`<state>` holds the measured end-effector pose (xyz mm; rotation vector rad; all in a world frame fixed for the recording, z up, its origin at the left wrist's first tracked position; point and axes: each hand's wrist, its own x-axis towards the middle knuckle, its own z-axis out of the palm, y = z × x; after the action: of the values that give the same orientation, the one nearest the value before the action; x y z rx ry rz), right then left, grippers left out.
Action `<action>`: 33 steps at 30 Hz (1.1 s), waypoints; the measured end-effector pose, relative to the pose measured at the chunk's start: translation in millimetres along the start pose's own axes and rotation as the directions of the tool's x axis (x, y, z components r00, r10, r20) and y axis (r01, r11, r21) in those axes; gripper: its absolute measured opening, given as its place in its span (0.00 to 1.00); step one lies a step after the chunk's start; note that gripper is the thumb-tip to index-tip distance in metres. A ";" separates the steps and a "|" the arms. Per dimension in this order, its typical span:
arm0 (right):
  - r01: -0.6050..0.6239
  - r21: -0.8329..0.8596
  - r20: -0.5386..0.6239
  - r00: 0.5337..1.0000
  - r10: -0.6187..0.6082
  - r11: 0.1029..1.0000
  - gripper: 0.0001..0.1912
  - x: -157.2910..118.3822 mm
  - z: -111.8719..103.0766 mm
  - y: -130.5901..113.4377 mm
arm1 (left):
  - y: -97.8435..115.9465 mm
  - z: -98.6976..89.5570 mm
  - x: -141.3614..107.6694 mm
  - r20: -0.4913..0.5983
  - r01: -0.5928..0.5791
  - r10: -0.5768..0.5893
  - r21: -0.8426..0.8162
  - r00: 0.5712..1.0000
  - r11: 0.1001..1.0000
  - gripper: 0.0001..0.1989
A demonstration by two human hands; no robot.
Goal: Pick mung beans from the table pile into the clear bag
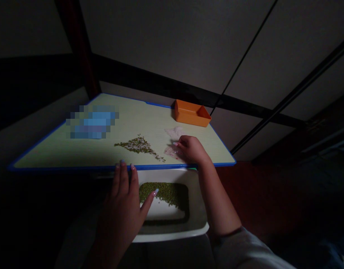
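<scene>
My right hand is over the right part of the pale table, its fingers pinched together. What they hold, if anything, is too small to make out. Beside and under the fingertips lie pale pinkish patches of small pieces. To their left, small green beans or grains are spread on the tabletop, with whitish bits among them. My left hand has its fingers stretched out at the table's blue front edge. Its thumb reaches over a white basin, where a layer of similar green grains lies.
An orange open box stands at the back right of the table. A blurred blue item is on the left side. Behind the table rise grey panels with dark strips. The surroundings are dim.
</scene>
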<state>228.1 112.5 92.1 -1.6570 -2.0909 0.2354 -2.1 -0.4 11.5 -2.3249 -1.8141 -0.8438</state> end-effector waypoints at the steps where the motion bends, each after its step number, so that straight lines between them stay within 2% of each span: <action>1: -0.013 -0.023 -0.004 1.000 0.013 1.000 0.10 0.2 -0.2 0.4 | -0.2 0.3 -0.1 -0.001 -0.003 0.003 0.004 1.000 1.000 0.42; 5: -0.070 -0.115 -0.022 0.997 0.068 0.991 0.10 0.3 -1.2 2.1 | -0.4 1.0 -0.3 -0.011 -0.011 0.011 0.013 1.000 1.000 0.42; 10: -0.247 -0.238 -0.100 0.968 0.229 0.939 0.13 0.0 -3.1 5.3 | 0.7 0.5 0.5 -0.017 -0.003 0.003 0.021 1.000 1.000 0.42; 19: -0.338 -0.239 -0.124 0.941 0.316 0.910 0.12 1.6 -2.3 7.9 | -0.2 0.9 -0.4 -0.028 -0.018 0.019 0.035 0.999 0.999 0.42; 27: -0.307 -0.161 -0.148 0.947 0.285 0.938 0.11 1.5 -2.8 9.2 | -0.3 0.5 -0.7 -0.020 -0.014 0.014 0.025 1.000 1.000 0.42; 33: -0.104 0.152 -0.085 0.989 0.118 0.983 0.12 1.4 2.0 5.1 | 1.1 0.7 -0.2 -0.015 0.005 -0.005 0.002 1.000 1.000 0.42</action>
<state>231.5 115.5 88.6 -1.6648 -1.8681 0.3333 -0.8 -0.7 11.0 -2.3077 -1.8145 -0.8579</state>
